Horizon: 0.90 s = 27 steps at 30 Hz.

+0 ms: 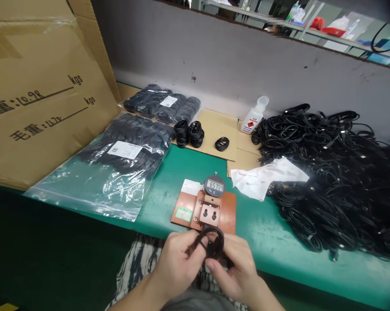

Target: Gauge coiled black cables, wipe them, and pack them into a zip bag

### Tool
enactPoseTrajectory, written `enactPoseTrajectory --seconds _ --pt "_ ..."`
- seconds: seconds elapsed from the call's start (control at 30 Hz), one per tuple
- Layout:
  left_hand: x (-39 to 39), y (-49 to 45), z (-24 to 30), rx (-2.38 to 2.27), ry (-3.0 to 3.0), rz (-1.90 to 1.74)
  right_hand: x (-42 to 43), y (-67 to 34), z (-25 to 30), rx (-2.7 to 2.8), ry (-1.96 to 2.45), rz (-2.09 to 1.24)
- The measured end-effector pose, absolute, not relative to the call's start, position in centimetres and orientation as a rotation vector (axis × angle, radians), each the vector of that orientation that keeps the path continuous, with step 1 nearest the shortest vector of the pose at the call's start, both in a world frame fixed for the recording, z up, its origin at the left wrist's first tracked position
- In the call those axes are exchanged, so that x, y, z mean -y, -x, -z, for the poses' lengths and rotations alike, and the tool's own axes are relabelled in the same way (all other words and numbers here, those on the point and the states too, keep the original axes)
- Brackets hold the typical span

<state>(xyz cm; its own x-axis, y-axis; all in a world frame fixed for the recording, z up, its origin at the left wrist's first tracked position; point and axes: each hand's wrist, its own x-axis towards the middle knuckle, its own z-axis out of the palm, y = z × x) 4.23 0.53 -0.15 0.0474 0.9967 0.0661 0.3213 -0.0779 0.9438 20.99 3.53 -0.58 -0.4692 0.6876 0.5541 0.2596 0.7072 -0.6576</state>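
My left hand [177, 263] and my right hand [235, 268] meet at the near edge of the green table, both closed on a small coiled black cable [210, 242]. Just beyond my fingers lies a brown test fixture [225, 211] with a round digital gauge [214, 185] that shows digits. A white label [191, 186] lies on the fixture's far left corner.
A big heap of loose black cables [337, 172] fills the right side. A white cloth [266, 177] and a white bottle [255, 115] lie near it. Bagged cables [123, 155] and a cardboard box [36, 86] stand left. Coiled cables [190, 134] rest on cardboard [214, 125].
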Motion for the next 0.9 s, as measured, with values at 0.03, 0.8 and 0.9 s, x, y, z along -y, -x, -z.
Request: enactPoseTrajectory --seconds 0.03,0.8,0.9 --pt "-0.5 -4.2 0.1 -1.382 -1.518 -1.064 -3.5 -21.0 0.6 2.05 0.722 -0.631" --pt "1.4 -3.9 0.1 -1.138 -1.684 -1.087 -3.4 -22.3 0.5 1.976 0.694 -0.829" --pt "1.3 -3.8 -0.1 -1.079 -1.69 -1.03 -3.5 -22.5 0.6 1.988 0.623 -0.91"
